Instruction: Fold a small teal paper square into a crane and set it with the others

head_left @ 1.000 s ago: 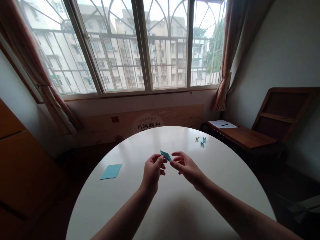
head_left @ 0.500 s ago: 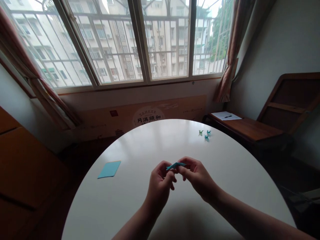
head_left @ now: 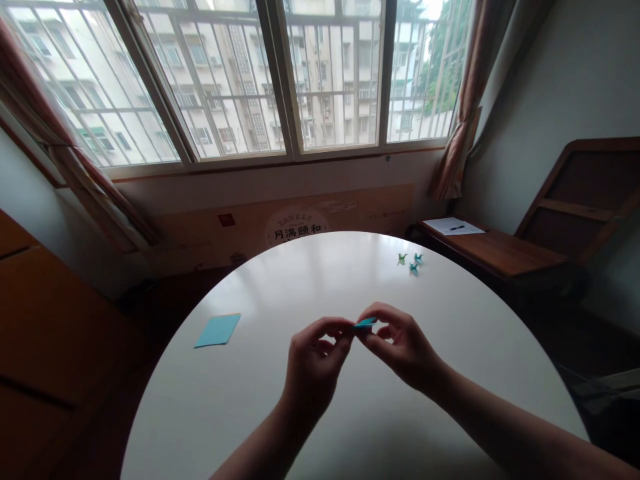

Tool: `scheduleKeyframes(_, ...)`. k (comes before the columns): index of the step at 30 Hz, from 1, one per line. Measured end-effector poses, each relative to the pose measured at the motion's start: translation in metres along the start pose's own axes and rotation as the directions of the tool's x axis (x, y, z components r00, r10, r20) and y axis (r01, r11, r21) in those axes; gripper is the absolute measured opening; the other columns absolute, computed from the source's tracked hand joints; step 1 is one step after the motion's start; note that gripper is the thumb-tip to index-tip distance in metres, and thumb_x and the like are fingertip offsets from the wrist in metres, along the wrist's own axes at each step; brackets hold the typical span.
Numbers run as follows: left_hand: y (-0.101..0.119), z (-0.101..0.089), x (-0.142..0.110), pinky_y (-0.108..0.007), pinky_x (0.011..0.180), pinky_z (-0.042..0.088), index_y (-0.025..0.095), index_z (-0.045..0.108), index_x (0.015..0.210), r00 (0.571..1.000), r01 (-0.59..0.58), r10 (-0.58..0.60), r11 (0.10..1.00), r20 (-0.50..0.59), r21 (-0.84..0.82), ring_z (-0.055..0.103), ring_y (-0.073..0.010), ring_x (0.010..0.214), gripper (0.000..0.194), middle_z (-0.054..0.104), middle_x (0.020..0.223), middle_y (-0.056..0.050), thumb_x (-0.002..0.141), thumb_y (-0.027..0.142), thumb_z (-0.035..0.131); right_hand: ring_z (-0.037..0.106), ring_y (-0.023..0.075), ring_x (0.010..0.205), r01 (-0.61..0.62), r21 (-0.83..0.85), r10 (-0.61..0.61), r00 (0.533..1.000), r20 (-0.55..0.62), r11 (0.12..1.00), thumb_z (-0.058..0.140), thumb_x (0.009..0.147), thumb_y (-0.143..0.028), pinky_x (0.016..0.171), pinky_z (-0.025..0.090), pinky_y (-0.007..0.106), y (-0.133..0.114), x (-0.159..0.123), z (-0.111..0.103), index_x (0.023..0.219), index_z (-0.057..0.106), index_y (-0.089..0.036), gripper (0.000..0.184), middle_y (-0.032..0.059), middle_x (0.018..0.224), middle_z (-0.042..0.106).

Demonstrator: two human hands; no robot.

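Note:
Between my fingertips, above the round white table (head_left: 240, 413), is a small folded piece of blue origami paper (head_left: 366, 323). My left hand (head_left: 316, 357) pinches its left end with thumb and index finger. From the other side, my right hand (head_left: 400, 340) grips it between thumb and fingers. Much of the paper is covered by the fingers, so its full shape is hidden. To the left, a blue square of paper (head_left: 218, 330) lies flat on the table.
Three small folded paper cranes, one green (head_left: 402, 259) and two blue (head_left: 414, 269), stand at the table's far right. Behind them a wooden folding chair (head_left: 530, 253) bears a white sheet (head_left: 453, 226) with a pen. A barred window (head_left: 330, 80) spans the far wall.
My left hand has shifted slightly left and its fingers have straightened into a pinch. The folded paper now shows less, turned more edge-on between the hands. The view has tilted slightly down.

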State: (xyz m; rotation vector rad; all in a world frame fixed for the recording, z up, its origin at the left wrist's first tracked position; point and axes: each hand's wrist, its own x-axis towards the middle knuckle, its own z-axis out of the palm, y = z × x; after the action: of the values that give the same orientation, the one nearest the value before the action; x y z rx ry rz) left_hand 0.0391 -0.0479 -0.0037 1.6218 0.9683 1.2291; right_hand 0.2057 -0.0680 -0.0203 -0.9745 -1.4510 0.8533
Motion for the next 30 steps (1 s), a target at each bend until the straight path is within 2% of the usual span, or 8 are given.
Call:
scheduleKeyframes(3,-0.001,0.004,-0.001,-0.025,0.046,0.048,0.018,0.075,0.079,0.992,0.123,-0.128,0.978,-0.017,-0.171,0.062,-0.0195,0.062,0.015,0.070,0.071,-0.006,0.073,0.032,0.076,0.059,0.0177,0.077,-0.035,0.129,0.035,0.999,0.001,0.991,0.073,0.085,-0.036,0.049,0.047,0.022,0.004,-0.001,0.002,0.093,0.072,-0.020,0.018,0.0054,0.088,0.063)
scheduleKeyframes(6,-0.003,0.007,-0.001,-0.024,0.046,0.048,0.017,0.073,0.079,0.980,0.197,-0.200,0.947,0.014,-0.253,0.063,-0.0195,0.064,0.021,0.069,0.069,-0.006,0.073,0.037,0.078,0.060,0.0174,0.075,-0.043,0.195,0.044,0.999,-0.001,0.980,0.074,0.085,-0.038,0.047,0.049,0.022,0.009,-0.001,0.005,0.091,0.074,-0.020,0.020,0.0057,0.087,0.064)
scheduleKeyframes(12,-0.008,0.007,-0.002,-0.024,0.049,0.049,0.016,0.075,0.080,0.983,0.184,-0.182,0.970,0.026,-0.162,0.064,-0.0202,0.070,0.023,0.072,0.077,-0.008,0.074,0.038,0.079,0.057,0.0156,0.069,-0.067,0.218,0.074,0.997,-0.026,0.974,0.078,0.082,-0.036,0.044,0.049,0.020,0.010,-0.002,0.005,0.092,0.077,-0.019,0.020,0.0054,0.083,0.066)
scheduleKeyframes(17,-0.004,0.005,-0.001,-0.023,0.044,0.046,0.015,0.076,0.078,0.989,0.145,-0.145,0.976,0.014,-0.160,0.059,-0.0183,0.063,0.026,0.065,0.067,-0.006,0.077,0.042,0.075,0.059,0.0149,0.065,-0.115,0.240,0.117,0.993,0.004,0.964,0.077,0.083,-0.035,0.043,0.048,0.020,0.008,-0.003,0.003,0.094,0.077,-0.017,0.021,0.0048,0.077,0.068)
scheduleKeyframes(20,0.000,0.005,0.001,-0.021,0.042,0.043,0.014,0.076,0.076,0.978,0.206,-0.196,0.952,0.067,-0.225,0.056,-0.0168,0.062,0.029,0.062,0.064,-0.005,0.075,0.043,0.077,0.060,0.0146,0.065,-0.134,0.280,0.130,0.991,0.030,0.951,0.077,0.083,-0.035,0.043,0.048,0.019,0.008,-0.003,0.002,0.091,0.076,-0.016,0.021,0.0055,0.078,0.070)
scheduleKeyframes(25,0.005,0.002,0.005,-0.016,0.043,0.041,0.013,0.077,0.075,0.930,0.355,-0.297,0.879,0.218,-0.317,0.053,-0.0128,0.063,0.026,0.063,0.068,-0.005,0.069,0.037,0.086,0.063,0.0154,0.068,-0.157,0.314,0.139,0.987,0.078,0.937,0.076,0.084,-0.035,0.045,0.048,0.018,0.006,-0.004,0.000,0.087,0.075,-0.015,0.020,0.0062,0.079,0.071)
scheduleKeyframes(30,0.000,0.001,0.006,-0.016,0.043,0.041,0.014,0.076,0.073,0.930,0.352,-0.281,0.868,0.237,-0.349,0.051,-0.0093,0.056,0.024,0.062,0.065,-0.002,0.068,0.035,0.087,0.062,0.0159,0.069,-0.159,0.288,0.138,0.986,0.093,0.945,0.078,0.083,-0.034,0.045,0.049,0.019,0.004,-0.004,-0.002,0.093,0.076,-0.016,0.021,0.0059,0.080,0.070)
